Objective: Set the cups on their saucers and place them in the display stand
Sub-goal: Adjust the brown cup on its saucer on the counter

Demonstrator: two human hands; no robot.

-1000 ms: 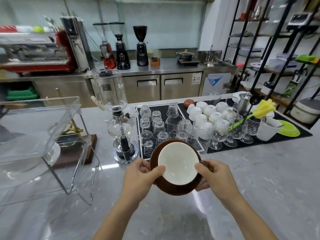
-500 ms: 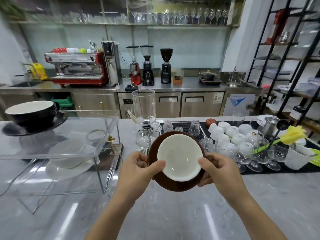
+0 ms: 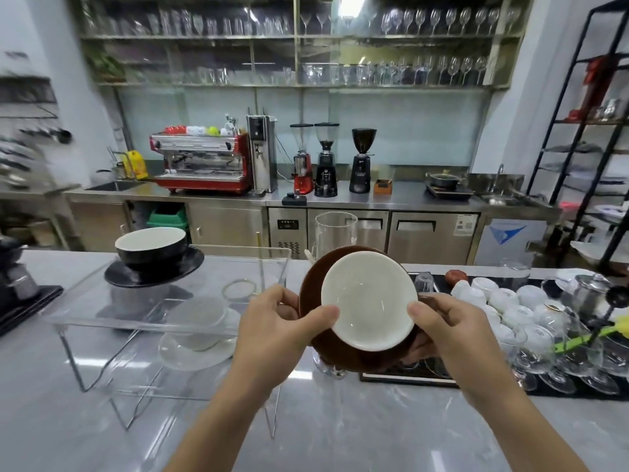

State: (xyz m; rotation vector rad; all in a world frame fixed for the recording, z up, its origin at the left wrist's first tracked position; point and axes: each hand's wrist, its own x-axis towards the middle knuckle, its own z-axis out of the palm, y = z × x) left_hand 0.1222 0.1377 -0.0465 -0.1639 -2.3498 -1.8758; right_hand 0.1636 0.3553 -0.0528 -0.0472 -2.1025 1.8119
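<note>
Grey marble surface stretches across the room in front of a steel back counter with a red espresso machine and three grinders. Above that surface, both hands hold up one set: a brown cup, white inside, sitting on a brown saucer, the whole thing tipped toward the person so the cup's inside faces the camera. The left hand curls round the left edge, thumb pressed on the cup's rim, fingers behind the saucer. The right hand grips the right side the same way, thumb on the rim, fingers wrapped under the saucer; the cup's handle is hidden behind it.

Just left of the left hand stands the clear display stand, its corner almost touching the knuckles. On its top shelf, farther left and higher than the hands, a black cup sits on a black saucer. On the lower shelf, close beside the left wrist, a white cup rests on a white saucer.

Right of the right hand, a black mat carries upturned white cups, glasses and a steel pot. Behind the held set rises a tall glass vessel.
</note>
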